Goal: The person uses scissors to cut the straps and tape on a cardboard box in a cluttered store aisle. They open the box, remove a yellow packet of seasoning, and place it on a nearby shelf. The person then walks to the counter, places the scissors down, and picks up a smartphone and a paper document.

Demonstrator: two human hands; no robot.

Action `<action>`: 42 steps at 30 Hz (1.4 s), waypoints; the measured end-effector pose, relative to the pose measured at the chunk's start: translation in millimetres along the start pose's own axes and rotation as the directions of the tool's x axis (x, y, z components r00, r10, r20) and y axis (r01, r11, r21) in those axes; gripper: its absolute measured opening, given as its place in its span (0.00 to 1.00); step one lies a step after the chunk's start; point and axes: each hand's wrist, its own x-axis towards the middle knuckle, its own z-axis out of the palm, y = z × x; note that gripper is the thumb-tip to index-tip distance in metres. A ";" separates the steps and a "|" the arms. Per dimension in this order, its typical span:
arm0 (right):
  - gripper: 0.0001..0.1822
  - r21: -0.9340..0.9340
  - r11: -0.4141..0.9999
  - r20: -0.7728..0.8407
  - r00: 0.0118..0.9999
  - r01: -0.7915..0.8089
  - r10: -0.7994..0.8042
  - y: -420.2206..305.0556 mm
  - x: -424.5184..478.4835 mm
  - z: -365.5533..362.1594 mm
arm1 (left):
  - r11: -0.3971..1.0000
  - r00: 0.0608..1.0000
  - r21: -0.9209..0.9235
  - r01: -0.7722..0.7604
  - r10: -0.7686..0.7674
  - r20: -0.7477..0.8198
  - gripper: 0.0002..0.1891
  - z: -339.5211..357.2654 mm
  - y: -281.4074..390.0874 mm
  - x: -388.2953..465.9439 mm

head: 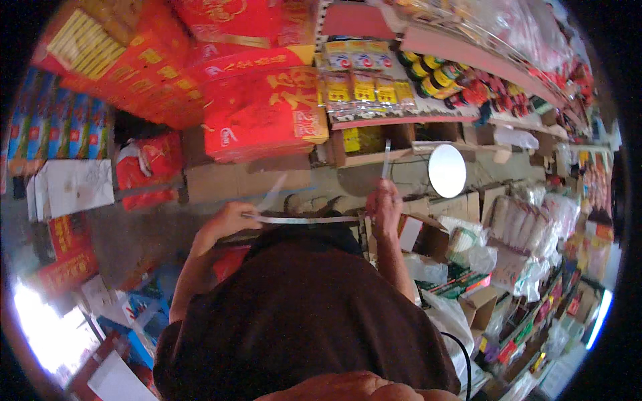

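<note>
A narrow pale strip [311, 220] is stretched almost level in front of my waist. My left hand [226, 223] pinches it on one side, and a blurred loose length rises from near those fingers. On the other side my right hand [386, 205] is closed around the strip, with a short end standing up above the fist. Whether the strip is packing strap or a tape measure is unclear. Below it, my shoes [301, 203] show partly on the floor.
Red gift cartons [261, 110] are stacked ahead. Beside them a shelf [371, 119] bears yellow packets [363, 90] and jars [436, 75]. A round white disc-like object [447, 171] is at front right. Opened cardboard boxes [426, 233] and plastic-wrapped goods [521, 223] crowd my right.
</note>
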 end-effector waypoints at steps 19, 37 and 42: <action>0.10 -0.520 0.828 0.543 0.830 0.211 0.129 91.4 53.1 -33.1 | 0.050 0.752 -0.804 -0.593 -0.324 -0.575 0.07 48.4 26.5 -0.5; 0.07 -0.269 0.962 0.682 0.697 -0.043 0.222 58.9 84.9 -34.4 | 0.122 0.263 -0.346 -0.930 -0.435 -0.861 0.04 59.5 28.3 -36.1; 0.06 -0.445 0.872 0.639 0.754 0.203 0.150 81.0 113.1 -52.2 | 0.721 -0.215 -0.348 -0.599 -0.564 -0.797 0.06 65.3 62.8 -36.4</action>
